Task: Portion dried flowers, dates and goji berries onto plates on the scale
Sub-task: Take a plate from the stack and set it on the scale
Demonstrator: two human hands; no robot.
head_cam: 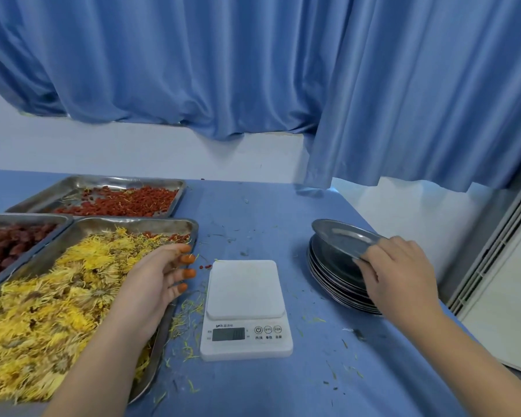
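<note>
three steel trays sit on the left side of the blue table (pixel 283 392). the goji tray (pixel 73 183) is the far one and holds goji berries (pixel 124 203). the date tray (pixel 21 217) is at the left edge w/ dates (pixel 6 245). the flower tray (pixel 139 224) is the nearest and biggest, full of yellow dried flowers (pixel 51 311).

the white scale (pixel 244 290) stands in the middle, just beside the flower tray on its right; its display is too dim to read. loose petals (pixel 190 311) lie on the table btw. tray and scale.

the left hand (pixel 157 284) hangs over the right rim of the flower tray, fingers spread and almost straight, holding nothing, tips stained orange.

to the right of the scale, apart from it, is a stack of plates (pixel 328 275). the right hand (pixel 397 275) grips the near edge of the top plate (pixel 340 234), fingers curled under it, and this plate is tilted w/ its near side raised above the stack.

behind the table hangs a blue curtain (pixel 253 70).
</note>
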